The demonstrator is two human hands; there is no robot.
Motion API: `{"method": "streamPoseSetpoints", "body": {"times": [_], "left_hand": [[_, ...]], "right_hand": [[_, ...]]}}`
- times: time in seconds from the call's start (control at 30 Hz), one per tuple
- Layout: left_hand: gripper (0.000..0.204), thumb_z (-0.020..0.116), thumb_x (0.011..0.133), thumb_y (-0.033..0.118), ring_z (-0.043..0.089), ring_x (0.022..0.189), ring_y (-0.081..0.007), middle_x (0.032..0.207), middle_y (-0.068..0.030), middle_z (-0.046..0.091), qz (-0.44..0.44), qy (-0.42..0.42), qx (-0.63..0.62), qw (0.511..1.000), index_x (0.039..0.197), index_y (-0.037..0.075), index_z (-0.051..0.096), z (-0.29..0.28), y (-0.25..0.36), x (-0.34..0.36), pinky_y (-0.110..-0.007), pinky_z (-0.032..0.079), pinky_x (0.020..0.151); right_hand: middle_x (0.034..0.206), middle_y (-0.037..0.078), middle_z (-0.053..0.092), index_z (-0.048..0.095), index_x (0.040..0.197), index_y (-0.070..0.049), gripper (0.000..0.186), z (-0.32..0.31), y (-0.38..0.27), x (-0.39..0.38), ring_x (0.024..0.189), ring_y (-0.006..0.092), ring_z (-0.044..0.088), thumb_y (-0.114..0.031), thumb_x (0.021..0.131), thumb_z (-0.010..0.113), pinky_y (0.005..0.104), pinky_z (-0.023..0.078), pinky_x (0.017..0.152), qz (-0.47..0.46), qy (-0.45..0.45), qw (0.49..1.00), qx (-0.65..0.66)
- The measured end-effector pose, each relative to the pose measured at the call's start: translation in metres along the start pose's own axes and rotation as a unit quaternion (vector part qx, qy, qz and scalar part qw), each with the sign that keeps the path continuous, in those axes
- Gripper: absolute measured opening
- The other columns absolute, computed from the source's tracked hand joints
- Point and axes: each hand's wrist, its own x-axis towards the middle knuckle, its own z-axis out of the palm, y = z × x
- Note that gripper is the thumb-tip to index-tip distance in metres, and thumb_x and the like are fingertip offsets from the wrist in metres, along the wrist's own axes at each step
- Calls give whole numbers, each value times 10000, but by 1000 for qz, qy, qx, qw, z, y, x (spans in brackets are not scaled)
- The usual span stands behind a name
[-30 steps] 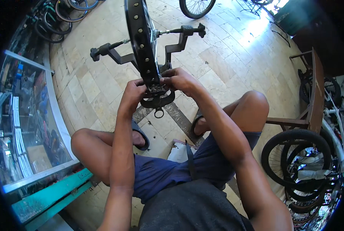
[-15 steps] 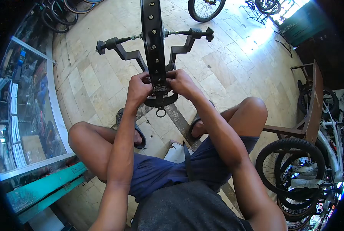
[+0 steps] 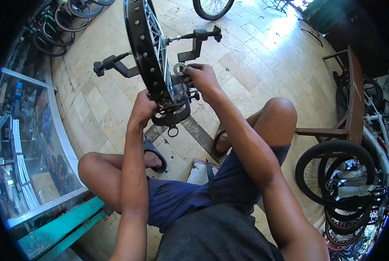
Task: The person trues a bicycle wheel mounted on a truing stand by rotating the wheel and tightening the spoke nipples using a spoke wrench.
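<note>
A black bicycle wheel rim [image 3: 143, 50] with silver spokes [image 3: 158, 43] stands upright in a black truing stand [image 3: 172, 118], between the stand's two arms. Low on the rim's left side is my left hand [image 3: 142, 109], its fingers curled against the rim and the stand's base; what the fingertips grip is hidden. On the other side, my right hand [image 3: 204, 80] pinches a round, grey, notched spoke wrench [image 3: 179, 68], held just right of the spokes. A small metal ring [image 3: 172, 131] hangs from the stand's near end.
At left stand a glass display case [image 3: 35, 143] and a green bench [image 3: 59, 226]. Bicycle wheels [image 3: 336, 174] and a brown metal-legged bench [image 3: 354, 95] are at right. Another wheel [image 3: 212, 6] stands at the far side. My feet flank the stand on the tiled floor.
My right hand has drawn away from the rim and the round spoke wrench now shows in it. The wheel and stand appear further left and turned, exposing the spokes. My left hand stays low by the rim.
</note>
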Motion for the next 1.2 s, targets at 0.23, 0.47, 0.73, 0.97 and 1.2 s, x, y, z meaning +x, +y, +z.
{"method": "streamPoseSetpoints", "body": {"times": [0.23, 0.47, 0.73, 0.97, 1.2], "left_hand": [[239, 713, 830, 54, 563, 704, -98, 850, -32, 670, 30, 37, 11, 999, 1063, 12, 685, 25, 28, -19, -234, 441, 596], [199, 695, 812, 18, 572, 732, -111, 846, -22, 643, 34, 51, 1, 998, 1007, 35, 660, 15, 16, -19, -241, 461, 616], [273, 710, 766, -7, 595, 738, -129, 880, -43, 676, 23, 71, 22, 997, 1038, 7, 692, 9, 10, -20, -250, 485, 636], [245, 692, 809, 60, 610, 703, -124, 832, -71, 707, 77, 68, 69, 992, 1034, -33, 718, 4, 6, -17, -255, 479, 617], [224, 695, 822, 70, 617, 702, -135, 822, -83, 704, 74, 102, 110, 986, 1018, -36, 712, 16, 12, -21, -260, 488, 619]], "right_hand": [[774, 96, 686, 745, 1011, 67, 220, -8, 3, -15, 635, 147, 606, -82, 899, 629, 251, 495, 589, 45, -123, 987, -99], [838, 92, 700, 736, 1128, 63, 254, -13, 18, -11, 687, 129, 620, -36, 913, 643, 235, 511, 626, 90, -195, 974, -79], [854, 77, 697, 737, 1106, 82, 240, -4, 19, -17, 698, 121, 602, -26, 921, 629, 245, 516, 649, 44, -231, 965, -111], [871, 68, 711, 744, 1080, 71, 227, 6, 42, -10, 722, 126, 594, -60, 935, 630, 250, 515, 670, -23, -199, 962, -183], [861, 70, 707, 747, 1074, 57, 237, 13, 19, -25, 721, 141, 602, -87, 934, 622, 262, 507, 657, -20, -183, 943, -277]]}}
